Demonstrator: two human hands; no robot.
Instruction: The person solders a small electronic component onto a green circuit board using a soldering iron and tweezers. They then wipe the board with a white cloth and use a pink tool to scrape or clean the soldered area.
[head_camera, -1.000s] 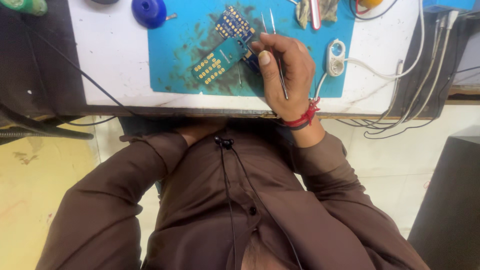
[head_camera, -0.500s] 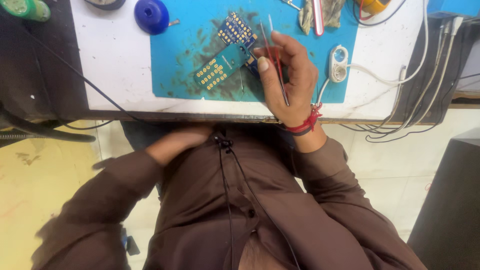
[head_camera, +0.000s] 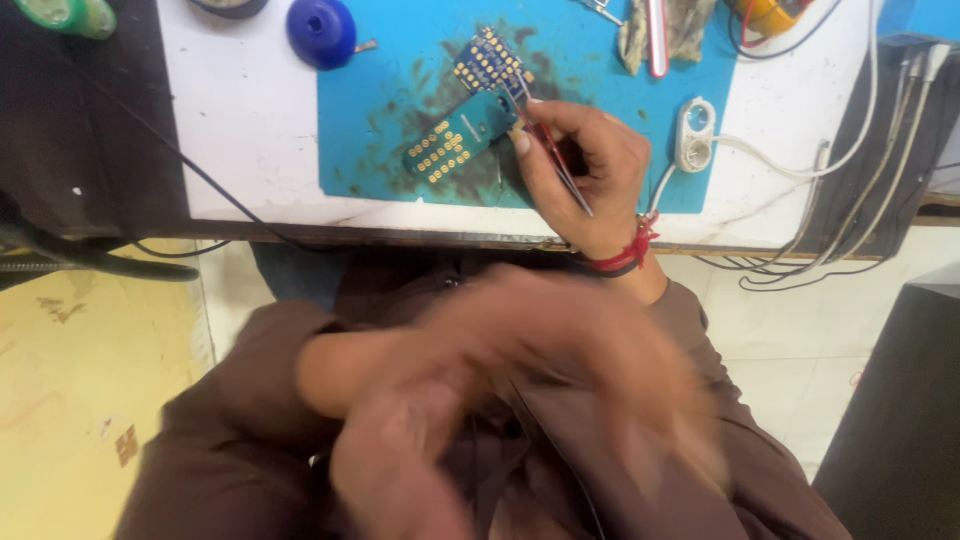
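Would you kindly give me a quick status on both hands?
Right hand holds tweezers at the small circuit board on the blue mat. Left hand blurred near chest, empty as far as visible.

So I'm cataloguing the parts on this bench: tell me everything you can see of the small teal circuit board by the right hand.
The teal circuit board is a small, flat rectangular strip with rows of gold pads toward its lower-left end. It lies tilted on the stained blue mat, its upper-right end touched by the right hand, which also holds thin tweezers. A second, darker blue board with gold pads lies just above it.
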